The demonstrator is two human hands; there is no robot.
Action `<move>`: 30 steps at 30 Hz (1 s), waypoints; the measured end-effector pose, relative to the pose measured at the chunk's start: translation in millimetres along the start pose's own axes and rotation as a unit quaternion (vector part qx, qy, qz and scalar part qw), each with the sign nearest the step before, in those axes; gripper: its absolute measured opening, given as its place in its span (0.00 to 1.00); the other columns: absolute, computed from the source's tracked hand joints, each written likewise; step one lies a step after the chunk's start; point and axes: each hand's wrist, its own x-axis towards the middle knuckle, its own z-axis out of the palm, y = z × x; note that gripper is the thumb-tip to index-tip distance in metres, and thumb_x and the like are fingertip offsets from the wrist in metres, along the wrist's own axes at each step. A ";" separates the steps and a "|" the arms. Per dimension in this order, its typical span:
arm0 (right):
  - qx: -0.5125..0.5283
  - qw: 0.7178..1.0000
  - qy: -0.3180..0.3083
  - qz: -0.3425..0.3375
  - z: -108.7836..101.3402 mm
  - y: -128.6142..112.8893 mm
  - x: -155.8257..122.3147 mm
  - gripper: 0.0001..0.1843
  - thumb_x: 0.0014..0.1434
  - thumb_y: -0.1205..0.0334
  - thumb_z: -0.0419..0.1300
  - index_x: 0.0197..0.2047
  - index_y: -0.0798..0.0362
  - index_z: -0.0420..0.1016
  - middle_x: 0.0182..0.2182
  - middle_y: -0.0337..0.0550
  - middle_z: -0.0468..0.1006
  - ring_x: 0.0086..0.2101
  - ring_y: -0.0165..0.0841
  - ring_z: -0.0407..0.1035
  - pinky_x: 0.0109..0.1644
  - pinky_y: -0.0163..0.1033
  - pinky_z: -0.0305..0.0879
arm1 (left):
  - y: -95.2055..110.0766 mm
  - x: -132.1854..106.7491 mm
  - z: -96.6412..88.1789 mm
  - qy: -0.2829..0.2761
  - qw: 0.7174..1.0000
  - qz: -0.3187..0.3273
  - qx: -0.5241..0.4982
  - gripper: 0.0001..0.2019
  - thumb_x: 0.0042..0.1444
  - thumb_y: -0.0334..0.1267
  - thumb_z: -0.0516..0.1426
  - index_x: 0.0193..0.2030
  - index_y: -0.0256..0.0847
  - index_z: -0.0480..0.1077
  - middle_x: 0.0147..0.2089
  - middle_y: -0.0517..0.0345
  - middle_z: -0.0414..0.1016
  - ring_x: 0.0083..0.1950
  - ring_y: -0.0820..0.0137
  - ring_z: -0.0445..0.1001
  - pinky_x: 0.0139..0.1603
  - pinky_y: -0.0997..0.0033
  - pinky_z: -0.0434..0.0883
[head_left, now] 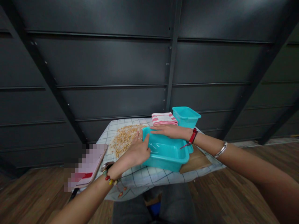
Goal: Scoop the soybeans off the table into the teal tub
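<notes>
A teal basin [167,152] sits on a wooden board [195,161] on a check-clothed table [140,177]. Pale beans [123,140] lie heaped to its left; a red-striped towel [164,118] and a smaller teal tub [186,116] stand behind. The left hand [137,151] grips the basin's left rim, thumb inside; the right hand [169,130] lies flat, fingers straight, on its far rim.

both hands grip a teal tub [167,152] on the checked-cloth desk [149,177] — left hand [137,151] on its near-left rim, right hand [171,130] laid along the far rim. pale beans [123,138] lie spread just left of it; a striped towel [163,118] and smaller teal tub [186,116] sit behind.
</notes>
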 end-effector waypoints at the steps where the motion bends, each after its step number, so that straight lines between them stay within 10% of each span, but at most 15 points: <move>1: 0.001 1.000 0.005 0.004 -4.0 -0.9 -2.9 0.25 0.62 0.71 0.45 0.62 0.50 0.55 0.63 0.43 0.50 0.62 0.31 0.43 0.64 0.45 0.44 | -0.5 0.2 -1.1 -0.002 1.000 0.004 -0.001 0.33 0.51 0.37 0.44 0.65 0.33 0.42 0.69 0.40 0.37 0.68 0.52 0.34 0.63 0.48 0.51; 10: 0.039 0.960 0.085 0.264 2.3 -30.1 -69.7 0.36 0.58 0.49 0.51 0.64 0.58 0.50 0.62 0.55 0.54 0.61 0.45 0.46 0.62 0.54 0.47 | -10.5 18.8 -11.7 0.019 1.000 -0.009 0.002 0.36 0.54 0.44 0.45 0.65 0.26 0.38 0.69 0.34 0.30 0.68 0.52 0.28 0.66 0.49 0.41; 18: 0.080 0.958 0.138 0.239 4.5 -58.8 -61.9 0.33 0.53 0.64 0.48 0.64 0.52 0.52 0.61 0.45 0.57 0.61 0.42 0.45 0.64 0.53 0.43 | -15.8 24.0 -5.2 0.009 1.000 0.027 -0.001 0.35 0.46 0.21 0.41 0.65 0.30 0.43 0.69 0.42 0.36 0.68 0.60 0.35 0.66 0.56 0.46; 30: 0.114 0.969 0.048 0.212 13.5 -101.8 -62.5 0.36 0.54 0.69 0.44 0.66 0.59 0.41 0.64 0.50 0.41 0.62 0.40 0.34 0.63 0.52 0.42 | -39.5 -92.5 -11.3 0.031 0.998 0.044 -0.022 0.38 0.44 0.18 0.41 0.64 0.47 0.48 0.69 0.56 0.31 0.68 0.61 0.35 0.64 0.52 0.49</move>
